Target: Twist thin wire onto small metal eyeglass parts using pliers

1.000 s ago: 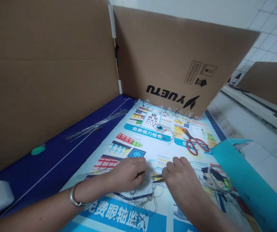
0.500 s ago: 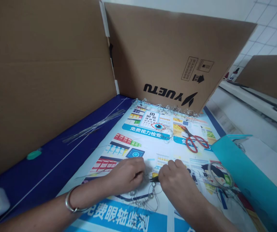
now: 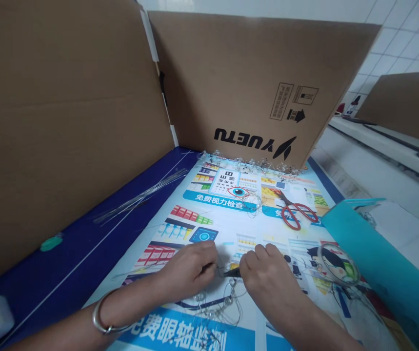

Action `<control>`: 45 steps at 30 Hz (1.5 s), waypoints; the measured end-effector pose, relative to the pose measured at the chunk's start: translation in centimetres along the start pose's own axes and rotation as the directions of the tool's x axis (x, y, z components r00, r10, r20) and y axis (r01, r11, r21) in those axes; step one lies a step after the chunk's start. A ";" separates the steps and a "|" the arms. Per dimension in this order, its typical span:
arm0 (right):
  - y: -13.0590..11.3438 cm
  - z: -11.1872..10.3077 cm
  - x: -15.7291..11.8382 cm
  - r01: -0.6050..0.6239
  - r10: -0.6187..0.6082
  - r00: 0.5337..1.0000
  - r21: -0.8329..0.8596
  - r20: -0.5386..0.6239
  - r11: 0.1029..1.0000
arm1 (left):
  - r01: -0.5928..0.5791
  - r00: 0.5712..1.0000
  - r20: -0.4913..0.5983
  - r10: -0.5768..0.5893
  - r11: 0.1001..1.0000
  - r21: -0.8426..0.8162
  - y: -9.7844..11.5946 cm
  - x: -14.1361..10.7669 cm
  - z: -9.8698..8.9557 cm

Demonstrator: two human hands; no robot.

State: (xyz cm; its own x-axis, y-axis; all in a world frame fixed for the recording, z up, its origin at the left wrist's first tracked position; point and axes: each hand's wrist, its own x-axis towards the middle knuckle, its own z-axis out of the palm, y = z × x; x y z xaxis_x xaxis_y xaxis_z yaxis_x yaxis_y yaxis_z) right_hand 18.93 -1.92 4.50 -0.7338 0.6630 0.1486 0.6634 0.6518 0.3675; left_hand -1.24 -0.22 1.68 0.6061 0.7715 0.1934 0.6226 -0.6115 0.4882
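My right hand (image 3: 268,273) is closed around a tool with dark pointed jaws, apparently pliers (image 3: 232,273), its tip aimed left. My left hand (image 3: 191,268) is closed in a pinch just left of that tip. A thin wire (image 3: 139,269) seems to run out of it to the left; the pinch itself is hidden by the fingers. Below and between the hands lies a tangle of wire pieces with clear beads (image 3: 227,301). Whether the jaws grip the wire is too small to tell.
Red-handled scissors (image 3: 297,214) and a wire coil (image 3: 338,263) lie on the printed sheet (image 3: 231,239). Straight wires (image 3: 143,195) rest at left on the blue surface. Beaded wire pieces (image 3: 256,165) line the back cardboard panel (image 3: 260,73). A turquoise box (image 3: 373,258) stands at right.
The camera view has shifted slightly. Both hands stay nearly in place, with the dark jaws still close to my left fingers.
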 end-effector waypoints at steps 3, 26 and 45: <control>-0.1 0.2 -0.2 0.013 -0.014 1.000 -0.005 -0.020 1.000 | 0.005 1.000 0.009 -0.005 1.000 -0.006 0.0 0.0 0.1; 1.4 -0.2 -0.2 0.052 -0.051 0.995 0.006 -0.087 0.999 | 0.010 1.000 0.015 -0.010 1.000 -0.025 -0.3 0.1 -0.1; -0.1 0.1 1.0 0.109 -0.116 0.989 -0.080 -0.087 0.991 | 0.031 0.999 0.036 -0.030 0.999 -0.036 -0.4 0.2 -0.2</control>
State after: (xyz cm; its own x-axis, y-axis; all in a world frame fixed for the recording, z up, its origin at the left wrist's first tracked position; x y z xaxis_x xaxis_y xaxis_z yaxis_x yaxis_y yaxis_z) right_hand 18.12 -1.28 4.56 -0.8158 0.5482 0.1843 0.5654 0.6888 0.4538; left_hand -1.46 0.20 1.73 0.6047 0.7827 0.1477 0.6228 -0.5802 0.5248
